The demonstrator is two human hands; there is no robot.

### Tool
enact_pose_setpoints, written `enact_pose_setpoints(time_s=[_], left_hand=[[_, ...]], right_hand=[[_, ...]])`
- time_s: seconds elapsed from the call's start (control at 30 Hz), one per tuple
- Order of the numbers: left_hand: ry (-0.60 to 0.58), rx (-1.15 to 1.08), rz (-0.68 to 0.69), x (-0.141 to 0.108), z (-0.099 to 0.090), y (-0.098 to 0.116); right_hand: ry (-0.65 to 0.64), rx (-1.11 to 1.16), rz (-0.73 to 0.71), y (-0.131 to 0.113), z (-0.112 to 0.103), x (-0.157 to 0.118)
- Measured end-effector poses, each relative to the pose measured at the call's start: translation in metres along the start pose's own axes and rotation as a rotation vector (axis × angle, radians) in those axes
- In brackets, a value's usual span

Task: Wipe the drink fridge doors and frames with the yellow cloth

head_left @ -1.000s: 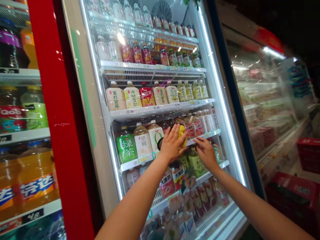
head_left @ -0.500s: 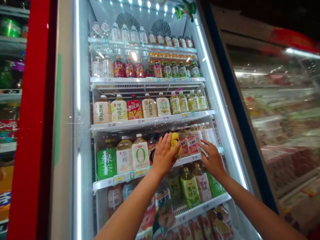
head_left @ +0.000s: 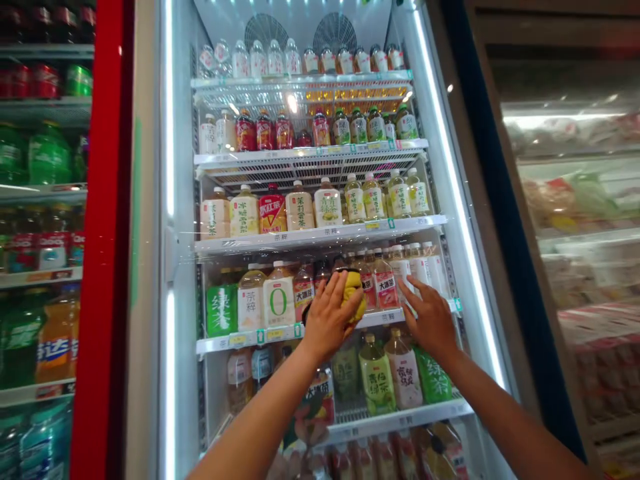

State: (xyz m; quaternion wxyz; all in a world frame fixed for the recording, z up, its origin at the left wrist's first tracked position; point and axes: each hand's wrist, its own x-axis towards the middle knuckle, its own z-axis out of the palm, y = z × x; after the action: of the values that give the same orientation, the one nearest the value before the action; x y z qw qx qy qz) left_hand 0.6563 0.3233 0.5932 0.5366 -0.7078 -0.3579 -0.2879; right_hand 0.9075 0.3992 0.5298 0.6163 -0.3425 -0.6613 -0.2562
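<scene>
My left hand point(head_left: 327, 317) lies over a bunched yellow cloth point(head_left: 355, 295) at the glass door of a drinks fridge. Part of the cloth shows to the right of my fingers, with a dark edge at its top. My right hand point(head_left: 431, 320) is open at the door, fingers spread and nothing in them; whether it touches the glass I cannot tell. Behind the glass near my left hand stand a bottle with a green 0 point(head_left: 279, 300) and red-and-white labelled tea bottles point(head_left: 385, 287).
Lit fridge shelves point(head_left: 320, 241) hold rows of bottled drinks. To the left, past a red frame point(head_left: 107, 240), is another cooler with bottles and cans point(head_left: 50, 153). On the right, beyond a dark frame, stands a chilled case point(head_left: 575, 213) with packed goods, blurred.
The view has turned slightly left, so more of the left cooler shows and the fridge sits further right. Both hands keep nearly the same place on the door.
</scene>
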Motion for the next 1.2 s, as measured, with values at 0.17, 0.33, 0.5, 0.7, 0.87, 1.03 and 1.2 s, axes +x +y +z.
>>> enact_pose_setpoints(time_s=[0.17,0.33,0.5,0.7,0.87,1.03,1.2], left_hand=[[0.164,0.062,-0.284,0.03,-0.004,-0.028],[0.136,0.008,-0.221,0.079,0.03,0.019],[0.006,-0.032,0.065,0.04,0.03,0.038],[0.148,-0.053,-0.23,0.116,0.039,0.027],[0.123,-0.102,0.069,0.1,0.08,0.086],[0.08,-0.055,0.278,0.091,0.085,0.085],[0.171,-0.071,-0.068,0.173,0.094,0.105]], right_hand=[[-0.021,0.034,-0.038,0.021,-0.007,0.006],[-0.048,0.073,-0.036,0.028,-0.003,0.002],[-0.102,0.165,-0.1,0.055,-0.016,-0.011],[-0.009,0.031,0.12,0.097,-0.03,-0.01],[-0.021,0.037,0.132,0.123,-0.032,-0.024],[-0.077,-0.01,0.194,0.146,-0.039,-0.038],[-0.111,0.016,0.201,0.157,-0.041,-0.036]])
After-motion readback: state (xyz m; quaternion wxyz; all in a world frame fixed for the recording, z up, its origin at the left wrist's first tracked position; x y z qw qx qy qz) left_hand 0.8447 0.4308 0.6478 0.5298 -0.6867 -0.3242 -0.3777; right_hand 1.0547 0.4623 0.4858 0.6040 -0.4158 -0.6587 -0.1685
